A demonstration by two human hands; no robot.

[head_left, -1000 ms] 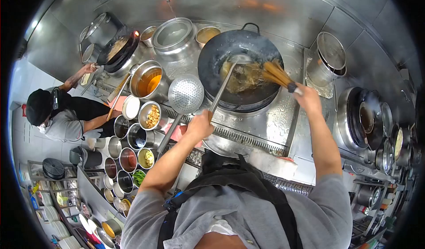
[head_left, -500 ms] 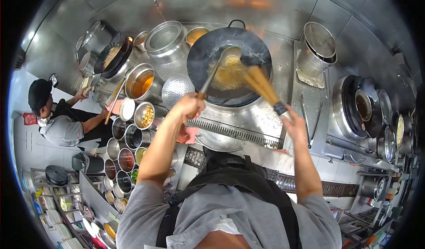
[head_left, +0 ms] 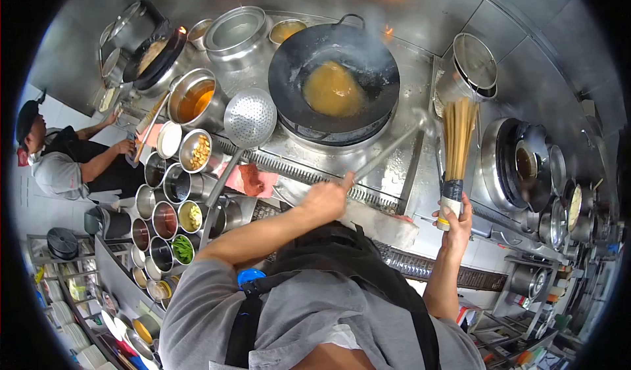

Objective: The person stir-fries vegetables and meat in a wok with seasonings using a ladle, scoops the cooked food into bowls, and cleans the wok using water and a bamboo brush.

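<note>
My left hand (head_left: 327,198) grips the handle of a long metal ladle (head_left: 389,152), whose blurred head lies off to the right of the wok. A bamboo brush (head_left: 458,140) stands upright in my right hand (head_left: 455,221), bristles up, fingers wrapped round its taped handle. The black wok (head_left: 289,61) sits on the burner in front of me with cloudy yellow-brown liquid (head_left: 334,89) in its bottom and smoke above its far right side. A perforated skimmer (head_left: 250,117) rests left of the wok.
At the left stand a pot of orange liquid (head_left: 195,100) and several containers of ingredients, including green vegetables (head_left: 183,248). A strainer (head_left: 474,60) tops a pot behind the brush. Another wok station (head_left: 506,166) is at the right. A co-worker (head_left: 62,153) stands at far left.
The ladle and brush have both left the wok and moved right. The brush has turned from pointing into the wok to bristles up. My left hand has moved right.
</note>
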